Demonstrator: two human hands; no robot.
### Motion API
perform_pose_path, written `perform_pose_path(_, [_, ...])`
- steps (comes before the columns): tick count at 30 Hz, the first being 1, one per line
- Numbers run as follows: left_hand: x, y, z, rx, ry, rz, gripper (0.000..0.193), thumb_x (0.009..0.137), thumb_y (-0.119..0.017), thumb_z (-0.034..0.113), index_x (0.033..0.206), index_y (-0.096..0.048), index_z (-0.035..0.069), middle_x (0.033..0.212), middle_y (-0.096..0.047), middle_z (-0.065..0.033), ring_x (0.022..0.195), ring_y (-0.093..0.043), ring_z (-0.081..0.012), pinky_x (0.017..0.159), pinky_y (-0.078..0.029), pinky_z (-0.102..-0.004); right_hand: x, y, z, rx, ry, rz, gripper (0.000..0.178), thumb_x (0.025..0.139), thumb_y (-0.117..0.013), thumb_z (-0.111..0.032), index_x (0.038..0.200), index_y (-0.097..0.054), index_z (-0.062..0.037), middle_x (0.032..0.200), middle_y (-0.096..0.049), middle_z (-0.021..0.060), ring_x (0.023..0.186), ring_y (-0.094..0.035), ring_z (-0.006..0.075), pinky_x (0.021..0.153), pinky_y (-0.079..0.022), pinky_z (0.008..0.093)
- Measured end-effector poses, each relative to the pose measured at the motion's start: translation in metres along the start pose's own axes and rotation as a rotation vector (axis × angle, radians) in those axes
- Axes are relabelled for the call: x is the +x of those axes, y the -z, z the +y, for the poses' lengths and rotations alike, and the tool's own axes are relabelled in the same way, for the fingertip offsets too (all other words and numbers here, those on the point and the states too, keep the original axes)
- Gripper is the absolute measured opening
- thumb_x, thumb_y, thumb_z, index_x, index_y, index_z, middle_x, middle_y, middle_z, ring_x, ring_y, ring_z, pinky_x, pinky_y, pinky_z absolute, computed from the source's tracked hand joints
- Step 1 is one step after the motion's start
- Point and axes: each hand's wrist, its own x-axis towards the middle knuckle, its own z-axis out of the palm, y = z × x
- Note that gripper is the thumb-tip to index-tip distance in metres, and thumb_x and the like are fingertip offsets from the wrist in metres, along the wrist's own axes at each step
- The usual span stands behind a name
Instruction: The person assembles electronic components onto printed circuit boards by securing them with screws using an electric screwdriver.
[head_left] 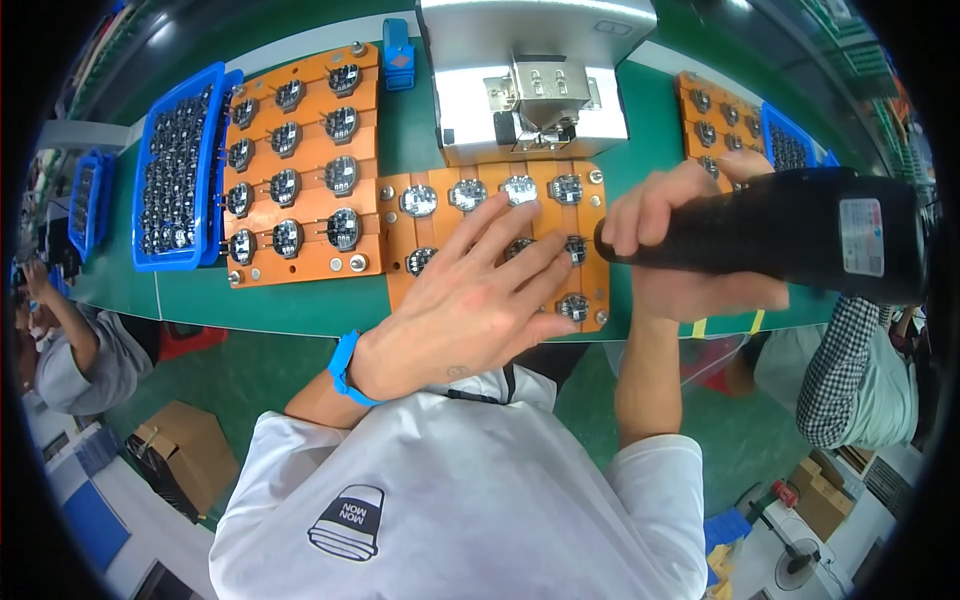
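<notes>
My left hand [470, 300] lies palm down with its fingers stretched over an orange fixture board [594, 282], covering part of it. Round electronic modules with shiny tops, such as this circuit module [467, 195], sit in rows on that board. A long black handheld tool [775, 235] with a pale label is gripped in my right hand [662, 292]. Its narrow end points left, above the fixture's right edge, and its wide end reaches away to the right. I cannot make out the tool's exact kind.
Left of the fixture lies a larger orange board [365, 110] of round modules, beside a blue tray [142, 255] packed with parts. A silver metal machine [475, 100] stands behind, next to a blue strap [398, 60]. Another orange board [690, 95] lies far right. Co-workers sit on both sides.
</notes>
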Motion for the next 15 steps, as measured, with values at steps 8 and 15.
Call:
perform_pose_path(8, [0.000, 0.000, 0.000, 0.016, -0.005, 0.013, 0.049, 0.078, -0.071, 0.040, 0.109, -0.067, 0.003, 0.119, -0.062, -0.0084, 0.122, -0.050, -0.0330, 0.108, -0.035, -0.0516, 0.019, 0.003, -0.013, 0.086, -0.121, -0.112, 0.103, 0.081, -0.043, -0.081, 0.143, -0.023, -0.0010, 0.076, -0.053, 0.0104, 0.058, -0.053, 0.0196, 0.054, -0.050, 0.0335])
perform_pose_path(15, [-0.003, -0.002, -0.004, 0.004, -0.040, 0.050, 0.043, 0.084, -0.066, 0.037, 0.106, -0.066, 0.001, 0.119, -0.061, -0.0122, 0.122, -0.048, -0.0344, 0.109, -0.032, -0.0491, 0.079, -0.019, -0.031, 0.166, -0.017, -0.118, 0.106, 0.082, -0.038, -0.083, 0.142, -0.024, 0.0034, 0.088, -0.055, 0.0140, 0.072, -0.058, 0.0230, 0.061, -0.051, 0.0380])
